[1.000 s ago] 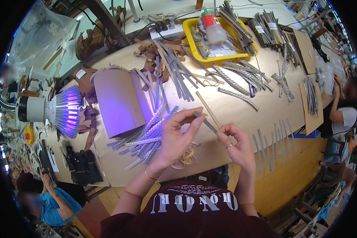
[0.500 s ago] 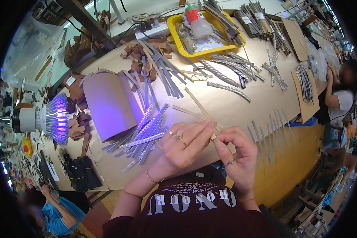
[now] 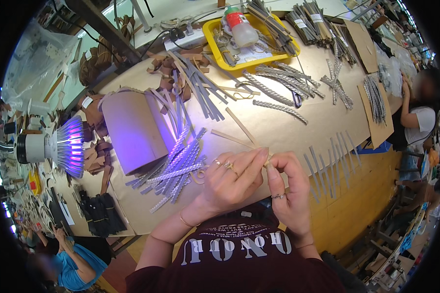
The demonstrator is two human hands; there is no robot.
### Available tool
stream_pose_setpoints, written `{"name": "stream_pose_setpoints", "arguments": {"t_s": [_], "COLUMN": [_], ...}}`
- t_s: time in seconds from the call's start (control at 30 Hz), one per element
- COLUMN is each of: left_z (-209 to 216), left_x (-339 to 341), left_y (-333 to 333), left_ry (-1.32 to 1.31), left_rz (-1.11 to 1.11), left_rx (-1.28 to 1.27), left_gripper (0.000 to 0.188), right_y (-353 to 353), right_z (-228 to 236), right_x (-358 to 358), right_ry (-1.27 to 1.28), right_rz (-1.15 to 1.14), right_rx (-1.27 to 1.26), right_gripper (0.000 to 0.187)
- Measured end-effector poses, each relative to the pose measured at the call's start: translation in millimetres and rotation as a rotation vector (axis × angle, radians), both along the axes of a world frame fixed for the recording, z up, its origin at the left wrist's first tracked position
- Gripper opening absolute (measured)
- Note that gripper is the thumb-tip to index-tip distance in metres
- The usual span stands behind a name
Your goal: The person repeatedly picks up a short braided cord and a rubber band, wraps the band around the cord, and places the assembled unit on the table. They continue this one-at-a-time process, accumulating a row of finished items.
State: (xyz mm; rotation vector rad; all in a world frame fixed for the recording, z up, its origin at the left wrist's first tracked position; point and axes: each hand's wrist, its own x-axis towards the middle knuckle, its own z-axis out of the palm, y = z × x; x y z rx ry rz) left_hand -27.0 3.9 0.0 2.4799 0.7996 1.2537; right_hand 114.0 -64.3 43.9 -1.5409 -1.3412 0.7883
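Above the table's near edge, my left hand (image 3: 232, 178) and my right hand (image 3: 289, 188) meet fingertip to fingertip. Both are closed in a pinch on a narrow tan strip (image 3: 267, 162), of which only a small bit shows between the fingers. Just beyond my left fingertips, one thin tan strip (image 3: 239, 124) slants away on the table and another thin tan strip (image 3: 230, 137) points left; whether either joins the held piece is hidden. Left of my left hand lies a pile of grey strips and braided silvery straps (image 3: 176, 171).
A brown cylinder (image 3: 134, 129) stands at left beside a lit purple lamp (image 3: 69, 146). At the back, a yellow tray (image 3: 225, 62) holds a bottle (image 3: 242, 30). Braided straps (image 3: 278, 111) lie mid-table; grey strips (image 3: 332, 161) line the right edge. Other people sit on both sides.
My fingers have drawn closer together, and less of the tan strip shows between them. My right hand has shifted slightly left and up.
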Motion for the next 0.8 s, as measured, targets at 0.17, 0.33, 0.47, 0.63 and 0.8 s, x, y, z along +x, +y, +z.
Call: {"name": "stream_pose_setpoints", "arguments": {"t_s": [0.17, 0.33, 0.47, 0.63, 0.8], "left_z": [7.6, 13.4, 13.4, 8.6, 3.5], "left_x": [-6.6, -8.7, -9.8, -18.3, -20.7], "left_y": [6.5, 8.8, 5.4, 7.1, 14.9], "left_ry": [-0.002, -0.053, -0.182, -0.406, -0.62], "left_rz": [-0.159, -0.196, -0.2, -0.128, -0.203], "left_rx": [-0.189, -0.333, -0.627, -1.149, -1.405], "left_gripper": [0.044, 0.035, 0.024, 0.025, 0.032], "right_y": [1.3, 2.5, 3.2, -5.2, 3.2], "right_z": [-0.4, -0.6, -2.8, -1.9, -15.2], "right_x": [3.5, 5.4, 8.8, 33.1, 45.0], "right_ry": [-0.182, -0.219, -0.205, 0.201, 0.384], "right_rz": [-0.009, 0.025, 0.079, 0.243, 0.061], "right_rx": [-0.004, 0.017, 0.065, 0.107, 0.269], "right_gripper": [0.008, 0.009, 0.01, 0.018, 0.039]}}
